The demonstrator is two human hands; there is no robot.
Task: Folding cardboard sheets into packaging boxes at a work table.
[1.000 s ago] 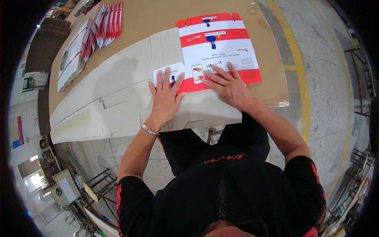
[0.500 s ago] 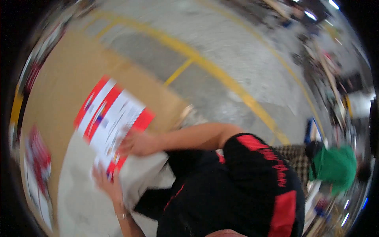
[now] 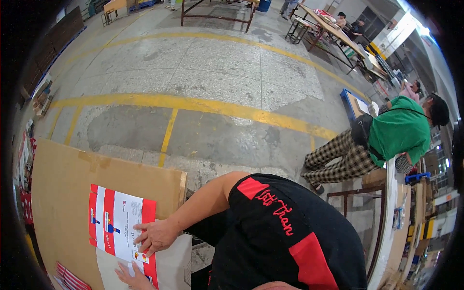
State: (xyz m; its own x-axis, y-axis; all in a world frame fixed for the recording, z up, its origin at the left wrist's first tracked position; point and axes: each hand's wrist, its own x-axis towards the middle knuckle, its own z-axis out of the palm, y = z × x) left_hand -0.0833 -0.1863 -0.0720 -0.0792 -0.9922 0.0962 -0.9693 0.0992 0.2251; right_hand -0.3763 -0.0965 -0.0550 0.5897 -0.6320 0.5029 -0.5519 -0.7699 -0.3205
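A flat red-and-white printed cardboard sheet with notched edges and small blue figures lies in front of me. It rests partly on brown cardboard and partly on a pale grey sheet. My right hand lies on the printed sheet near its right edge, fingers spread. Lower down, my left hand touches the sheet's near part with fingers stretched apart. The bottom of the left hand is cut off by the picture's edge.
Brown cardboard covers the work surface. Red-and-white striped pieces lie at its near left. On the right, a person in a green shirt leans at another table. Yellow lines mark the concrete floor; several tables stand farther off.
The view has swung upward and sharpened, showing more of the floor and the far tables. The printed sheet appears lower in the picture. Both hands stay on it.
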